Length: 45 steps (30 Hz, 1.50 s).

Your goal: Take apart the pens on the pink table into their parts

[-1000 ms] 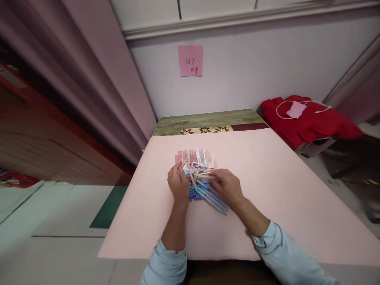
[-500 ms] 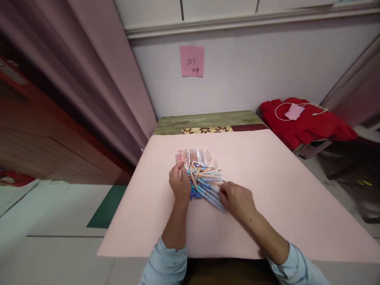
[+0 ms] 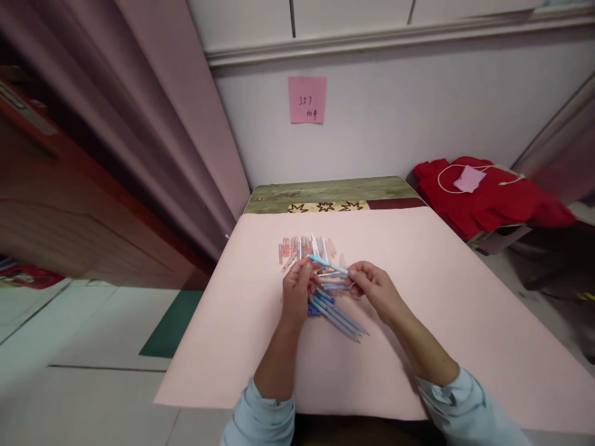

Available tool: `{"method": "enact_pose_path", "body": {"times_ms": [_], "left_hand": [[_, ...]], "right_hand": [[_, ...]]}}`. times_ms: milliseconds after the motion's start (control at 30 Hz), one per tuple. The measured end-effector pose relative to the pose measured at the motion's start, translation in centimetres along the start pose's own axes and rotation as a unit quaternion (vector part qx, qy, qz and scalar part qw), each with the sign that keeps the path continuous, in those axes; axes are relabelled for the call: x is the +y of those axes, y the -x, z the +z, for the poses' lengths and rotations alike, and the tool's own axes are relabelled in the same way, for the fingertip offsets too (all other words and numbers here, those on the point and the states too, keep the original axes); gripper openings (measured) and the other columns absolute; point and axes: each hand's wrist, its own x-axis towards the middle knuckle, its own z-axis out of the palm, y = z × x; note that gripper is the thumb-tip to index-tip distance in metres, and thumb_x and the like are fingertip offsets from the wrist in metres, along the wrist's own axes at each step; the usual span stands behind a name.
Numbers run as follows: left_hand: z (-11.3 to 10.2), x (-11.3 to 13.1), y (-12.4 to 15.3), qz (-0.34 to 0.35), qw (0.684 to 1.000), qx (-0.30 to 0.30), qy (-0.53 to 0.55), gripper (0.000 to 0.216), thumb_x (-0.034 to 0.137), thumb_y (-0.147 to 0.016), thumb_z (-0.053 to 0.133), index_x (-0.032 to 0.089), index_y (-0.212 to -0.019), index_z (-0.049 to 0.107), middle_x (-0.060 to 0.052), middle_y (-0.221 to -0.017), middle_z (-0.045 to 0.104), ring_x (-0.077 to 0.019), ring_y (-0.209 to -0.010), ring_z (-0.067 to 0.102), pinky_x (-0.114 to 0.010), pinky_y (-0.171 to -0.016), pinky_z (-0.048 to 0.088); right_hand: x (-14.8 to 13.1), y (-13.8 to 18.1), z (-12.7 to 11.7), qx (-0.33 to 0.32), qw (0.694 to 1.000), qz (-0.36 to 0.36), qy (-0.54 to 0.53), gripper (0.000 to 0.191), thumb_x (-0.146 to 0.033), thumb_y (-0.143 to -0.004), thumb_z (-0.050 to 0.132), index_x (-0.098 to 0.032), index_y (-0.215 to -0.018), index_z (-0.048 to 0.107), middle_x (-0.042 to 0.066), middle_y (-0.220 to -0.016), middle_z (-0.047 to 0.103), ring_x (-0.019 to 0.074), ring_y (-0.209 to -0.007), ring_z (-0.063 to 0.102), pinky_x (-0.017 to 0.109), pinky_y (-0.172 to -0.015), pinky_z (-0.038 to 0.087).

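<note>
A pile of blue pens and small pen parts (image 3: 334,310) lies in the middle of a table covered with pale pink sheet (image 3: 418,322). Behind the pile lies a row of clear, pinkish tubes (image 3: 302,246). Both hands are raised just above the pile and hold one light blue pen (image 3: 329,265) between them. My left hand (image 3: 298,291) pinches its left end. My right hand (image 3: 374,286) pinches its right end. Light blue sleeves cover both forearms.
A pink sticky note (image 3: 307,99) hangs on the wall behind the table. A red cloth (image 3: 493,198) with a white cord lies on a box at the right. Curtains (image 3: 153,124) hang at the left, and tiled floor shows below the table's left edge.
My right hand left the pile's lower right and rose toward the left hand. Both hands now hold a blue pen lifted above the pile. The view shifted slightly.
</note>
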Motion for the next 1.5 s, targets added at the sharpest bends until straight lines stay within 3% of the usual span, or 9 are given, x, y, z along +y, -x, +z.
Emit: {"method": "enact_pose_path", "body": {"times_ms": [133,333,500,767,967,1067,1200,1400,1500], "left_hand": [[0.2,-0.2,0.1,-0.032,0.998,-0.052,0.035,0.034,0.037,-0.08,0.07,0.014,-0.104,0.065,-0.002,-0.072,0.068,-0.0049,-0.049,0.047,-0.017,-0.045,0.032],[0.8,0.1,-0.1,-0.069,0.993,-0.02,0.094,0.037,0.033,-0.07,0.079,0.013,-0.098,0.068,-0.009,-0.086,0.073,-0.0062,-0.051,0.051,-0.018,-0.043,0.032],[1.0,0.6,0.1,-0.085,0.986,-0.04,0.138,0.035,0.029,-0.07,0.08,0.015,-0.1,0.07,-0.01,-0.098,0.073,-0.0053,-0.057,0.052,-0.018,-0.05,0.04],[0.7,0.4,0.4,-0.084,0.986,-0.047,0.133,0.029,0.026,-0.072,0.078,0.015,-0.098,0.07,-0.008,-0.092,0.073,-0.0011,-0.046,0.04,-0.016,-0.042,0.031],[0.6,0.1,0.1,-0.075,0.991,0.002,0.109,0.029,0.026,-0.067,0.079,0.012,-0.09,0.068,-0.005,-0.081,0.072,-0.0008,-0.043,0.041,-0.014,-0.036,0.023],[0.6,-0.1,-0.1,-0.077,0.991,0.008,0.111,0.03,0.026,-0.066,0.08,0.012,-0.088,0.066,-0.007,-0.083,0.073,-0.0008,-0.043,0.042,-0.013,-0.036,0.024],[0.9,-0.1,0.0,-0.071,0.992,-0.001,0.1,0.032,0.028,-0.067,0.08,0.012,-0.089,0.064,-0.007,-0.085,0.073,-0.0009,-0.041,0.042,-0.014,-0.035,0.024],[1.5,0.7,0.8,-0.005,0.998,0.005,0.059,0.077,0.031,-0.071,0.079,0.021,-0.138,0.042,-0.001,-0.08,0.072,-0.0038,-0.043,0.047,-0.015,-0.04,0.033],[1.6,0.9,1.1,0.027,0.999,0.014,0.031,0.093,0.034,-0.072,0.078,0.023,-0.15,0.028,0.001,-0.074,0.07,-0.0052,-0.043,0.048,-0.017,-0.04,0.036]], "right_hand": [[1.0,-0.7,1.7,-0.056,0.994,0.045,-0.081,0.039,-0.053,-0.072,0.071,-0.018,-0.08,0.055,0.001,-0.071,0.064,0.0085,-0.053,0.049,0.022,-0.051,0.036],[1.5,-0.2,1.5,-0.165,0.981,0.065,-0.079,0.039,-0.056,-0.084,0.056,-0.017,-0.085,0.061,-0.008,-0.051,0.039,0.0073,-0.044,0.027,0.022,-0.043,0.018],[1.5,-0.1,1.2,-0.176,0.973,0.103,-0.111,0.044,-0.059,-0.084,0.055,-0.016,-0.089,0.064,-0.01,-0.052,0.026,0.007,-0.045,0.014,0.022,-0.042,0.009],[1.8,0.1,1.1,-0.233,0.946,0.167,-0.154,0.043,-0.059,-0.081,0.062,-0.016,-0.078,0.062,-0.006,-0.049,0.046,0.0051,-0.037,0.03,0.02,-0.038,0.02],[3.2,-0.2,1.5,-0.179,0.976,0.071,-0.102,0.039,-0.053,-0.073,0.075,-0.017,-0.078,0.058,-0.005,-0.057,0.054,0.007,-0.046,0.045,0.02,-0.046,0.033],[3.2,-0.2,1.6,-0.144,0.984,0.049,-0.095,0.039,-0.053,-0.073,0.075,-0.018,-0.082,0.06,-0.007,-0.051,0.05,0.0066,-0.043,0.039,0.021,-0.043,0.027],[2.6,-0.1,1.4,-0.151,0.982,0.093,-0.071,0.053,-0.067,-0.085,0.052,-0.016,-0.078,0.064,-0.008,-0.042,0.04,0.0059,-0.035,0.026,0.022,-0.038,0.015],[3.1,-0.4,1.3,-0.113,0.988,0.086,-0.064,0.046,-0.061,-0.075,0.069,-0.016,-0.073,0.061,-0.001,-0.056,0.059,0.0075,-0.044,0.044,0.021,-0.042,0.026],[3.6,-0.4,1.5,-0.099,0.991,0.04,-0.079,0.041,-0.05,-0.066,0.081,-0.018,-0.071,0.056,-0.005,-0.053,0.055,0.0068,-0.044,0.041,0.021,-0.044,0.025]]}}
